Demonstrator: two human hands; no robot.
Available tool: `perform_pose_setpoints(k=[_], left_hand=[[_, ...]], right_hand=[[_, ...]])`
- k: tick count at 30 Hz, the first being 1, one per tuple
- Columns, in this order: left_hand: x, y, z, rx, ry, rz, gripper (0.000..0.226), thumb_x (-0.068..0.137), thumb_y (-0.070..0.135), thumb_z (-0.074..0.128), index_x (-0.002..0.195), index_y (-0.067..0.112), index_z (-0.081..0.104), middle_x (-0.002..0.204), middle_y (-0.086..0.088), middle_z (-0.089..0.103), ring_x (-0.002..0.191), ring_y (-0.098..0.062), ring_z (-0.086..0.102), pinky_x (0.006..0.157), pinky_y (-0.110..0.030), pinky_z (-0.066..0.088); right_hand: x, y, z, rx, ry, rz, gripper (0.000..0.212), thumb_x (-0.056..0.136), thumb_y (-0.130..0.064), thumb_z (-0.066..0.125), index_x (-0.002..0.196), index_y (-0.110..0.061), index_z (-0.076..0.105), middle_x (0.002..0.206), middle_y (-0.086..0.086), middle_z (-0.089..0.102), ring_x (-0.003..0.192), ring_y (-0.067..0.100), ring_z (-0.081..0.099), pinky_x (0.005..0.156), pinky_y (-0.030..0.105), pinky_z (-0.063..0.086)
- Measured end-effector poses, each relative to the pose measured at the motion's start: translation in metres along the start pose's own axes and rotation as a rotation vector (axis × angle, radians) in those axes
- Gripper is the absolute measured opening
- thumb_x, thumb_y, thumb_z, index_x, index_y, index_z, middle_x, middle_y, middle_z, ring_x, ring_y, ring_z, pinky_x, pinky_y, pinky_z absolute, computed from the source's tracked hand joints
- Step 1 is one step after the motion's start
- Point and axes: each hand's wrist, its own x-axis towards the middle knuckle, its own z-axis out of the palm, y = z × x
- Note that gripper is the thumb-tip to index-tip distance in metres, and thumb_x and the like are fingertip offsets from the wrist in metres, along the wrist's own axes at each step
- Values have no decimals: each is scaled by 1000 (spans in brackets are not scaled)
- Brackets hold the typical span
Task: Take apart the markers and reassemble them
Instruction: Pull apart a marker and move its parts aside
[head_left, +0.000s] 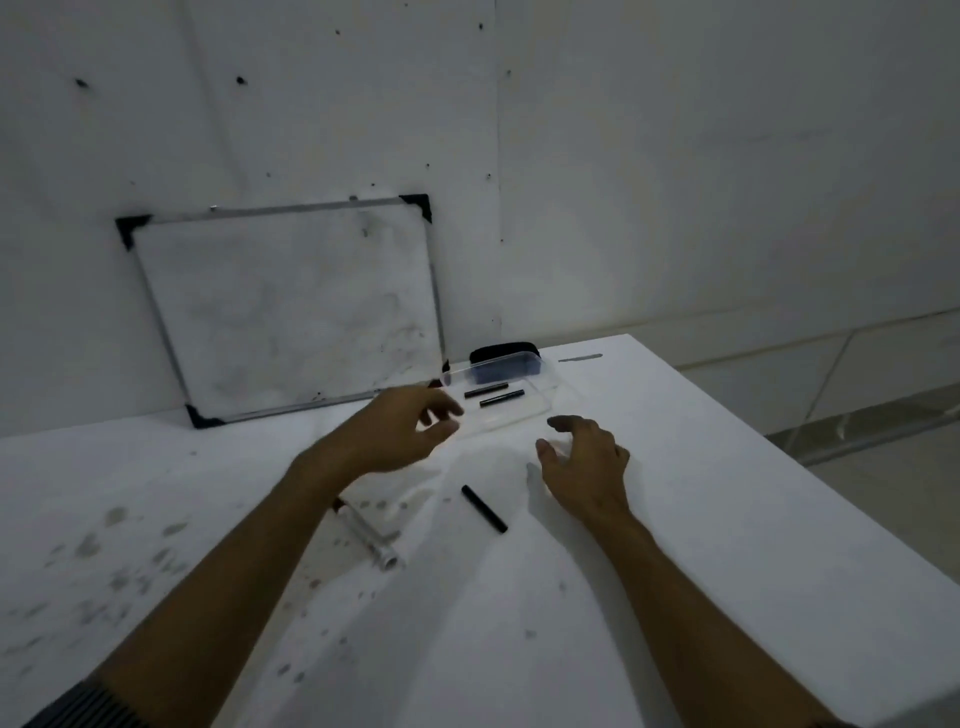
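Observation:
A black marker piece (484, 508) lies on the white table between my two forearms. A pale, see-through marker barrel (370, 539) with a metallic end lies to its left, partly under my left forearm. Two more black marker pieces (491, 395) rest in a clear plastic tray (540, 402) farther back. My left hand (402, 434) hovers just left of the tray, fingers spread and holding nothing. My right hand (584, 465) hovers in front of the tray's near right corner, fingers curled apart and empty.
A small whiteboard (291, 312) with black corners leans on the wall at the back. A dark eraser-like block (506, 353) sits behind the tray. The table's right edge (779, 467) drops to the floor. Ink smudges mark the table's left side.

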Motion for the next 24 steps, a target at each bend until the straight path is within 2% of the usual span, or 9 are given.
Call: perform_pose_setpoints(k=[3,6,10,12,15,17,18,21,24], left_hand=[[-63,-30,1,-8,5,-40,25,100,35,62,124,32,68,114,14,71,97,1,63,77,-11,43],[-116,-56,10,-86,44,-70,37,95,27,70,129,37,63,124,20,65,106,5,59,88,-13,45],[-159,-79,33,-112,209,-72,47,93,34,69,137,38,57,138,16,59,126,-7,52,110,-31,39],[-169,-83,43,-140,303,-87,46,94,34,69,139,38,56,142,17,57,130,-5,48,112,-32,37],[-168,-87,47,-161,351,-54,46,93,34,72,136,41,57,136,30,53,128,0,48,111,-29,37],[-163,-91,46,-151,344,-3,44,92,46,70,134,45,57,136,36,51,128,-2,51,112,-33,40],[-158,-93,46,-138,341,35,44,92,54,67,134,45,59,138,31,55,130,-5,53,113,-37,40],[-150,-81,39,-24,352,127,54,88,62,61,132,31,68,136,12,68,136,-13,51,114,-39,33],[-141,-71,39,12,343,174,55,86,71,57,122,35,76,117,17,76,132,-13,54,108,-41,36]], right_hand=[[-38,-25,13,27,-19,-90,28,94,-30,65,121,-27,66,126,-4,66,123,22,54,98,34,27],[-80,-56,35,17,-53,-248,26,93,-34,64,118,-28,66,122,-6,65,114,18,56,93,32,31],[-112,-83,64,-141,-104,-377,48,87,-61,58,117,-26,69,115,-5,66,106,17,58,92,34,39],[-119,-88,74,-211,-119,-366,58,84,-70,53,115,-24,72,111,-3,67,103,19,58,90,36,40],[-121,-92,79,-233,-131,-361,45,89,-59,58,108,-22,75,103,0,70,99,23,61,90,38,42],[-119,-92,77,-155,-135,-341,34,93,-49,60,107,-21,75,100,1,71,97,23,63,89,40,46],[-119,-90,73,-88,-140,-327,32,94,-47,62,107,-21,75,100,0,72,96,20,62,88,40,47],[-120,-85,54,109,-210,-268,26,94,-46,66,111,-27,73,104,-9,69,91,8,58,79,23,45],[-122,-81,36,163,-282,-235,25,95,-47,64,112,-31,72,104,-17,68,89,1,58,71,9,39]])
